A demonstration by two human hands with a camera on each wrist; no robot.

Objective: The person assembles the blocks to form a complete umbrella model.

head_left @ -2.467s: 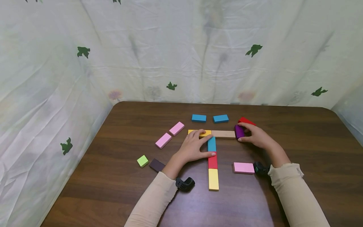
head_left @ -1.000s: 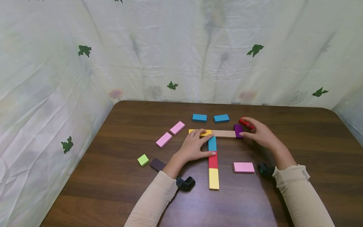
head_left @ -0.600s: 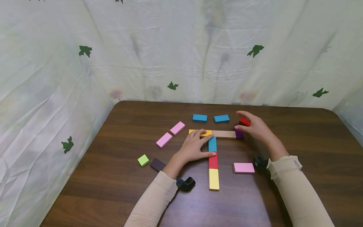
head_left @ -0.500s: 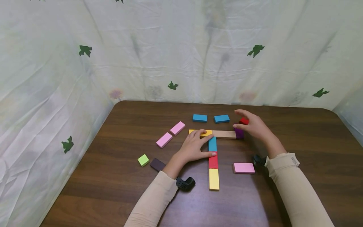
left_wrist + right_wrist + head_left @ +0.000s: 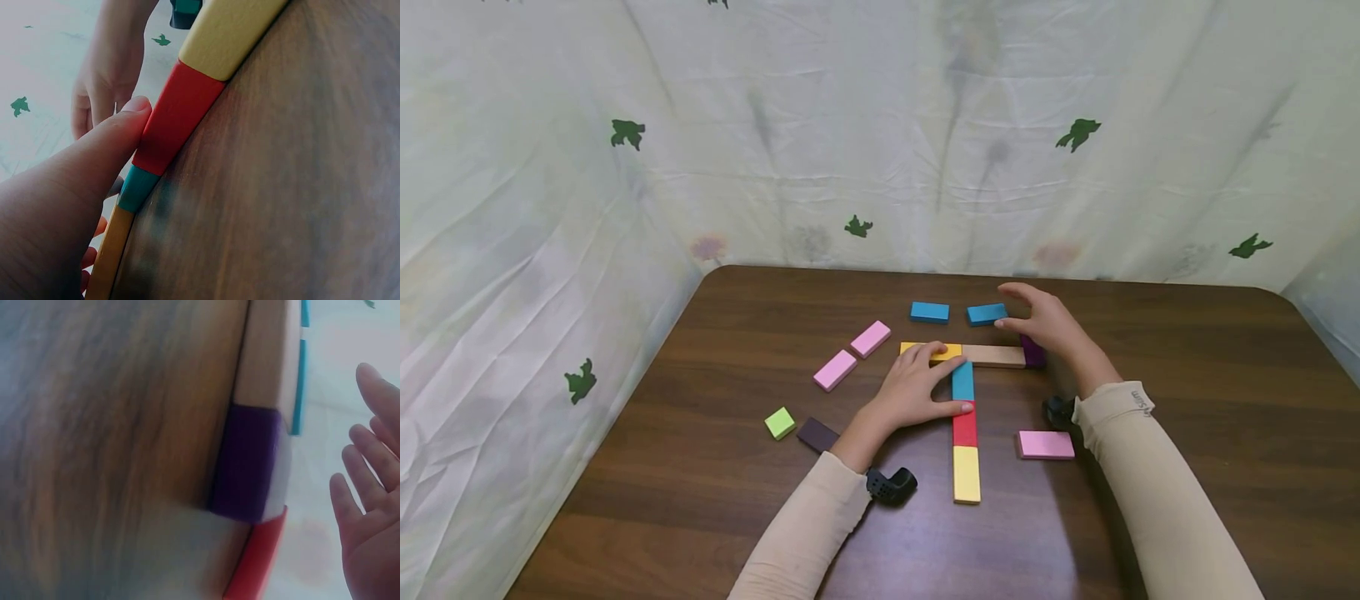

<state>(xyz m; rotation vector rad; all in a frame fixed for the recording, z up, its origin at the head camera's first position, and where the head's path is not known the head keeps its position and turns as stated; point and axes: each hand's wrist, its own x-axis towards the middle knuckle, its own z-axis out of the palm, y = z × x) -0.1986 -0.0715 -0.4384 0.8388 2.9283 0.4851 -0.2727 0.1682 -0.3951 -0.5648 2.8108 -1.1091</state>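
A blue block [image 5: 985, 315] lies on a wooden bench [image 5: 700, 500], its right end just under the thumb of the right hand [image 5: 1048, 321]; whether they touch cannot be told. That grip is spread, thumb and fingers apart, above the purple block [image 5: 1033, 353]. The purple block ends a row running left through a tan block [image 5: 992, 357] to an orange-yellow block [image 5: 953, 351]. From the row a teal block [image 5: 962, 381], a red block [image 5: 966, 429] and a pale yellow block [image 5: 966, 475] run end to end toward the person. The left hand [image 5: 906, 387] lies relaxed, fingers over the orange-yellow block, thumb against the red block. Farther out lie a pink block [image 5: 1046, 445] at right and a green block [image 5: 780, 423] at left; pale cloth [image 5: 775, 125] hangs behind.
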